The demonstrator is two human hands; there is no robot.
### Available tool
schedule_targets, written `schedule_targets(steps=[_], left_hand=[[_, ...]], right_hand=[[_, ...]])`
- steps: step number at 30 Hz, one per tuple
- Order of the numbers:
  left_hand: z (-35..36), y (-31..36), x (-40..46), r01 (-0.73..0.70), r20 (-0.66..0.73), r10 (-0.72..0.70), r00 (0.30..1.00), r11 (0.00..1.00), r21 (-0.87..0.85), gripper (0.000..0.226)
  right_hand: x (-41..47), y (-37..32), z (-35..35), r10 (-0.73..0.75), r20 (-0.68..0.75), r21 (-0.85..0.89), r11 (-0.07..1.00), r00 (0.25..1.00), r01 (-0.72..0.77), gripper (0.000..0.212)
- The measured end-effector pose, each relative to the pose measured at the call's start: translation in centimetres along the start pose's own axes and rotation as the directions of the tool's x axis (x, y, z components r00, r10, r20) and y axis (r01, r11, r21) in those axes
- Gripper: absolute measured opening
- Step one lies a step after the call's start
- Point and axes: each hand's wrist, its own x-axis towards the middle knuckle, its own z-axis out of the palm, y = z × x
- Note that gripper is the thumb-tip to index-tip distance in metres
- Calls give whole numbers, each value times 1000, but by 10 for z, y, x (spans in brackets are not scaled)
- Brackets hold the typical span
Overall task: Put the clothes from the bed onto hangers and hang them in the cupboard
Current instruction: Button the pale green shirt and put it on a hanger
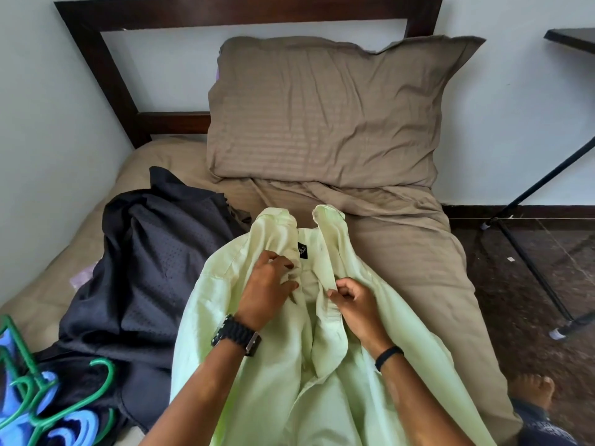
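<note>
Green shirt (273,365): nearest to us, laid front-up on the bed (402,252), its long axis running from our body toward the pillow (322,107); collar (328,217) points at the pillow, hem runs out of view below us
Shirt front: open at the neck, a dark label (303,252) showing inside the collar
Left hand (267,284): our fingers pinch the left edge of the shirt's front opening, just below the collar — a black watch (236,334) on the wrist
Right hand (354,304): closed around the opposite front edge, thumb and fingers gripping the fabric; a thin black band (389,357) on the wrist
Dark garment (145,268): crumpled in a heap on the bed just left of the shirt, touching it
Hangers (48,397): green and blue plastic ones piled at the lower left — partly over the dark cloth
Foot (533,389): bare, on the floor to the right of the bed
Headboard (106,59): dark wood, against the wall behind the pillow
</note>
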Motion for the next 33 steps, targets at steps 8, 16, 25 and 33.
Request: schedule_targets(steps=[8, 16, 25, 33], left_hand=[[-4, 9, -17, -46, -285, -20, 958, 973, -225, 24], [9, 16, -16, -63, -145, 52, 988, 995, -75, 4], [19, 13, -13, -18, 29, 14, 999, 988, 155, 15], [28, 19, -9, 14, 32, -27, 999, 942, 334, 22]], right_hand=[[-5, -9, 1, -49, -80, 53, 997, 996, 53, 17], [-7, -33, -6, 45, -15, 254, 966, 999, -40, 18], [-7, -30, -13, 186, 112, 444, 870, 976, -216, 13], [-8, -25, -14, 170, 94, 400, 896, 981, -193, 13]])
